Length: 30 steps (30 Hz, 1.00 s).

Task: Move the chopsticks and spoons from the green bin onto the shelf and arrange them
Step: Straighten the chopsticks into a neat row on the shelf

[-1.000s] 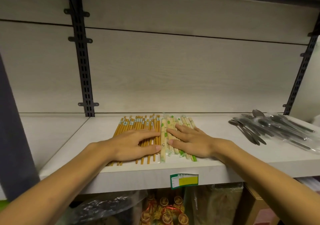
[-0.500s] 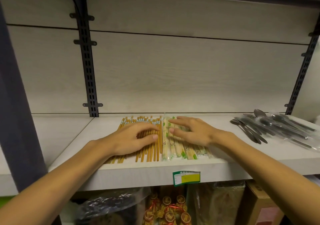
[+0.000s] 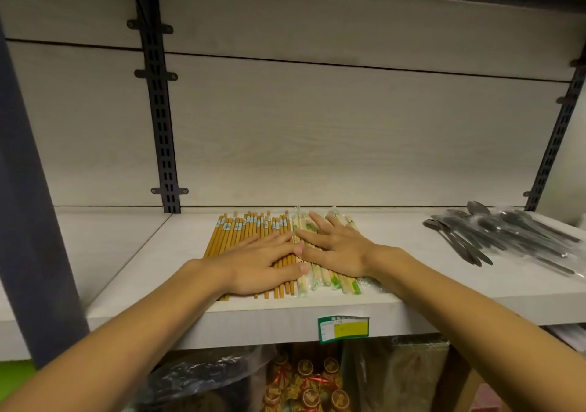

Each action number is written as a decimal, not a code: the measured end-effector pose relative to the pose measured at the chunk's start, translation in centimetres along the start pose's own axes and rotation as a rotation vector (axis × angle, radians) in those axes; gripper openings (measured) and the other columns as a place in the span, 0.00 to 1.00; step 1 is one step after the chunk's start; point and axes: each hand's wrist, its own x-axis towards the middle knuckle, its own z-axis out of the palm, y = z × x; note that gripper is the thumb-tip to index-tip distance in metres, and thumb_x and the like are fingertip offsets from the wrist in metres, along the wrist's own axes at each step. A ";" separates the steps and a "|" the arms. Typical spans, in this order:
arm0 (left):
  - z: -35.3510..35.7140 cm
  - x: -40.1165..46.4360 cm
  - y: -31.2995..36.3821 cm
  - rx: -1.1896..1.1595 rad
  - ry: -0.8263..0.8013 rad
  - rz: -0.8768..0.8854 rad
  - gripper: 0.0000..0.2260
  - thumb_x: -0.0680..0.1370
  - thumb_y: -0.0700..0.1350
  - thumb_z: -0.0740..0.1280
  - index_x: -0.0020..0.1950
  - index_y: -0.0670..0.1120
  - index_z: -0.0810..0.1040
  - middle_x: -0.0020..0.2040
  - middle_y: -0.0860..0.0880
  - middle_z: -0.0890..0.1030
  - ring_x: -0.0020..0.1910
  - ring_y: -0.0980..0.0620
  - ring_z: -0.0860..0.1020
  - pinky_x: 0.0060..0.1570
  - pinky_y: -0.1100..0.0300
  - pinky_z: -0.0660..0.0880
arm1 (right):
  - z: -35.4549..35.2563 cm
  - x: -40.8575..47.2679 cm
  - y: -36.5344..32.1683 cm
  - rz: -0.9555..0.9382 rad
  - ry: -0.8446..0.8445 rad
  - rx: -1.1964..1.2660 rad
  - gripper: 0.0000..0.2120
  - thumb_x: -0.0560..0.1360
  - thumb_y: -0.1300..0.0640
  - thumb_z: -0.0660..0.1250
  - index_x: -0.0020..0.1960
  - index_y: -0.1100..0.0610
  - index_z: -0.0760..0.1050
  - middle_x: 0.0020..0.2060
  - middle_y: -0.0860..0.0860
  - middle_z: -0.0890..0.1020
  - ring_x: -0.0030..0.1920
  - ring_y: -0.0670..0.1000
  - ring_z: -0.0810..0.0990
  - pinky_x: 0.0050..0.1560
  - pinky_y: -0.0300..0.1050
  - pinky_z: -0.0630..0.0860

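**Now both hands are lying flat on the chopsticks**

Here I am looking at a pale wooden shelf (image 3: 412,294) that is running across the middle of the frame. Two groups of chopsticks are lying side by side on it, near its front edge, in the middle of the frame.

The brown chopsticks (image 3: 241,231) are sitting on the left. The wrapped chopsticks (image 3: 320,280), pale with green marks, are sitting just to the right of them. The two groups are touching.

My left hand (image 3: 263,266) is resting flat on the brown chopsticks. Its fingers are lying straight and close together, pointing right, and they are not pinching anything. My right hand (image 3: 333,250) is resting flat on the wrapped chopsticks. Its fingers are spreading a little and pointing up and left. The tips of the two hands are meeting right where the two groups are touching.

The spoons (image 3: 494,237) are lying in a pile at the right of the frame, well apart from the chopsticks. They are dark and shiny, and clear plastic is showing around them.

A green and yellow label (image 3: 344,329) is sticking to the front edge of the shelf, below my right hand. Bagged goods (image 3: 304,383) are sitting under the shelf, at the bottom of the frame. A bit of green is showing at the lower left edge, but I cannot tell what it is.
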 end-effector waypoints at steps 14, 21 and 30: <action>-0.7 -2.1 1.3 -0.079 -0.003 -0.003 0.30 0.76 0.67 0.54 0.76 0.59 0.57 0.77 0.60 0.54 0.76 0.59 0.48 0.75 0.50 0.45 | -0.3 -2.4 -0.5 -0.022 -0.110 -0.005 0.33 0.73 0.26 0.41 0.76 0.35 0.41 0.77 0.39 0.42 0.77 0.50 0.37 0.74 0.61 0.35; -0.6 -2.1 0.7 -0.103 -0.065 0.014 0.31 0.75 0.69 0.52 0.76 0.62 0.53 0.78 0.61 0.47 0.77 0.58 0.41 0.75 0.50 0.39 | -1.0 -3.1 -0.4 -0.044 -0.168 0.043 0.34 0.73 0.27 0.41 0.76 0.36 0.43 0.78 0.42 0.42 0.77 0.50 0.37 0.75 0.59 0.35; -0.7 -1.1 1.7 -0.054 0.101 -0.042 0.32 0.73 0.71 0.49 0.75 0.62 0.57 0.79 0.56 0.52 0.77 0.54 0.49 0.75 0.49 0.50 | -1.5 -4.0 1.6 0.034 0.038 0.150 0.31 0.75 0.31 0.51 0.76 0.40 0.57 0.78 0.49 0.53 0.78 0.55 0.48 0.75 0.58 0.46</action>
